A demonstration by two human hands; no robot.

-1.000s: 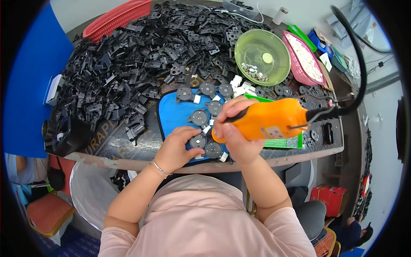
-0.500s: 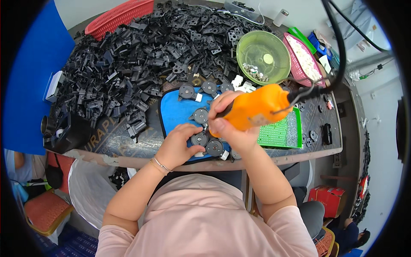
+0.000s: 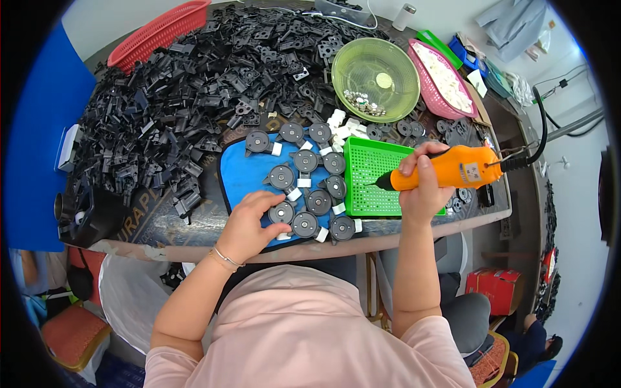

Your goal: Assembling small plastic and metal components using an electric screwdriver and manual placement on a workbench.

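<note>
My right hand (image 3: 424, 184) is wrapped round an orange electric screwdriver (image 3: 464, 167), its thin bit pointing left over a green perforated tray (image 3: 369, 161). On a blue mat (image 3: 240, 169) lie several round black plastic parts (image 3: 305, 161) with side arms, many with a small white block attached. My left hand (image 3: 249, 223) rests at the mat's left front, thumb and fingers closed about the edge of one round black part (image 3: 282, 213). Other round parts sit close beside it.
A large heap of black plastic brackets (image 3: 168, 110) covers the left and back of the table. Behind the tray stand a green sieve bowl (image 3: 346, 64) with small metal pieces and a pink basket (image 3: 420, 77) of white pieces. A red basket (image 3: 155, 35) is at the back left.
My right hand has carried the screwdriver off the round parts, rightward to above the green tray. My left hand stays by the same part. The view has shifted a little.
</note>
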